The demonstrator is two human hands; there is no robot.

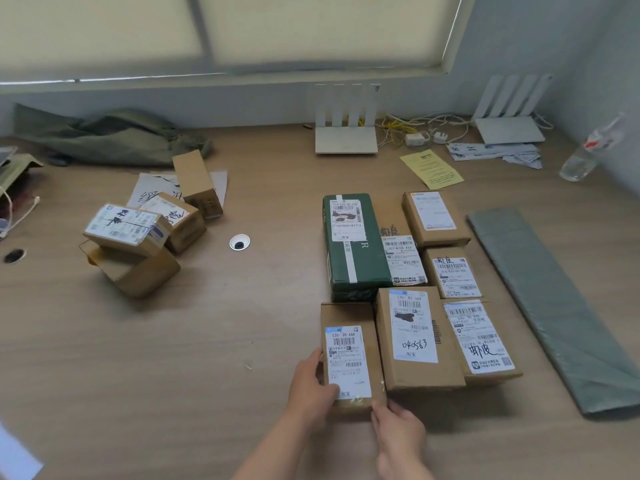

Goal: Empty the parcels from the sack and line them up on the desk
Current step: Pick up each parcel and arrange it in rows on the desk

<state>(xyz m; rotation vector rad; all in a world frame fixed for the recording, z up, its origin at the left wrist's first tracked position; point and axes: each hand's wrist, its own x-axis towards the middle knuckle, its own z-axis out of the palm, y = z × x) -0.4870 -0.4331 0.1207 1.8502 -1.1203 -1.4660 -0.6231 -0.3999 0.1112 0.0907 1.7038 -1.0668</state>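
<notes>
Head view: the desk (242, 323) carries the work in two groups. Toward the far left corner the olive sack (110, 140) lies slumped and flat against the wall, so it looks emptied. Near it, toward the left edge, a loose pile (138, 233) of several brown boxes sits on top of some flat paper packets. The boxes are tilted and overlapping, not yet sorted.

On the right half, six parcels stand in a tight block with labels up and sides touching or nearly so. A green parcel (353, 247) is at its far left, with brown cartons beside and in front of it. A seventh, the brown parcel (349, 358), lies flat at the block's near left corner, just in front of the green one and against its right-hand neighbour.

The left hand (308, 386) grips this parcel's left side, its thumb lying over the edge of the label. The right hand (398, 431) holds the near right corner with curled fingertips. Both hands seem to be squaring it into line.

A folded grey-green bag (554, 306) lies along the right edge.

By my reading the emptying is done and the lining-up is somewhat past halfway. The left pile has yet to be carried across and set in rows.
</notes>
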